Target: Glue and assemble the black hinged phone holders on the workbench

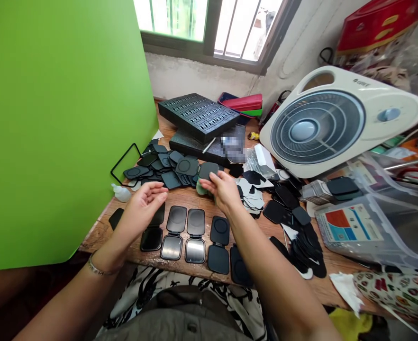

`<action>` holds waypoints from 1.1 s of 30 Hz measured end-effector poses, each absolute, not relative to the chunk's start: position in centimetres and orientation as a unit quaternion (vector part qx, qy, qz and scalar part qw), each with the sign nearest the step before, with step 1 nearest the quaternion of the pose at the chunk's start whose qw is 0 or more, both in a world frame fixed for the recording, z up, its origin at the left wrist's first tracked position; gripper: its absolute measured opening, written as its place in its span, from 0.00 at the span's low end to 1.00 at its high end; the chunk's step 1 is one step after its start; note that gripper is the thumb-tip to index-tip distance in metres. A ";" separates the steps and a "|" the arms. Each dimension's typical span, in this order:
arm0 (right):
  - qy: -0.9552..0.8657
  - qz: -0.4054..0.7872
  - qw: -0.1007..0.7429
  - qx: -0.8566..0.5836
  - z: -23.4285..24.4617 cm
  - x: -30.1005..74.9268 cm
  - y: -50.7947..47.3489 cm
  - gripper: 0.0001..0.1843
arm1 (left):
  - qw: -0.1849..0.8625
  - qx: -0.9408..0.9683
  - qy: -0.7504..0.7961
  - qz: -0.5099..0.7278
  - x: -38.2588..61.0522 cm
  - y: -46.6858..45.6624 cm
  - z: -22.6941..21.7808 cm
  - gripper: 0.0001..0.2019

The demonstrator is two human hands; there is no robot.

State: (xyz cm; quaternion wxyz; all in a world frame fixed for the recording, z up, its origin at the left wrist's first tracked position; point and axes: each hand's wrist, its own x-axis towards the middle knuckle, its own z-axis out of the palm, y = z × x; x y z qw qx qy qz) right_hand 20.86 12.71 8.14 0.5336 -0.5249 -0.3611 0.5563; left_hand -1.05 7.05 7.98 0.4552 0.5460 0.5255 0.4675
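Note:
My right hand [226,190] pinches one panel of a dark hinged folding pad [209,170] between thumb and fingers, at the edge of a pile. Its other panel, marked with a ring, appears to lie over the pile of similar dark pads [155,163]. To the left, my left hand [148,204] hovers with fingers loosely curled and thumb apart; nothing shows in it. Below the hands, several unfolded hinged pads stand in a row along the table's front edge, among them a glossy one [171,247] and a matte one [218,258]. My left hand partly hides the leftmost ones.
A green panel [59,118] walls off the left. Behind the pile are stacked black slotted trays [198,116]. On the right are loose black pieces [297,232], pale cut sheets [253,196], a box fan [319,128] and a clear plastic bin [383,237]. A small white bottle [121,192] stands left.

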 end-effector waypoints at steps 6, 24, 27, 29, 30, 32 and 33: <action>-0.439 0.521 0.462 -0.568 6.8 19.5 17.7 0.09 | 0.365 0.772 0.460 0.242 -1.2 2.7 4.8 0.14; -0.798 0.230 -0.029 -0.557 6.4 27.8 -2.0 0.65 | 0.201 0.920 0.335 0.016 5.2 4.0 3.7 0.31; -0.800 0.222 -0.044 -0.556 6.4 27.1 -1.9 0.69 | 0.212 0.916 0.341 0.026 5.4 3.8 4.0 0.29; -0.805 0.206 -0.043 -0.555 6.1 26.8 -2.1 0.70 | 0.228 0.910 0.345 0.039 5.4 3.4 4.3 0.26; -0.808 0.199 -0.039 -0.553 5.9 26.7 -2.3 0.69 | 0.239 0.907 0.344 0.047 5.4 3.1 4.4 0.25; -0.815 0.184 -0.026 -0.549 5.7 26.7 -2.7 0.63 | 0.258 0.906 0.329 0.060 5.5 2.5 4.5 0.25; -0.818 0.178 -0.019 -0.547 5.6 26.8 -3.0 0.59 | 0.266 0.907 0.319 0.064 5.6 2.2 4.5 0.25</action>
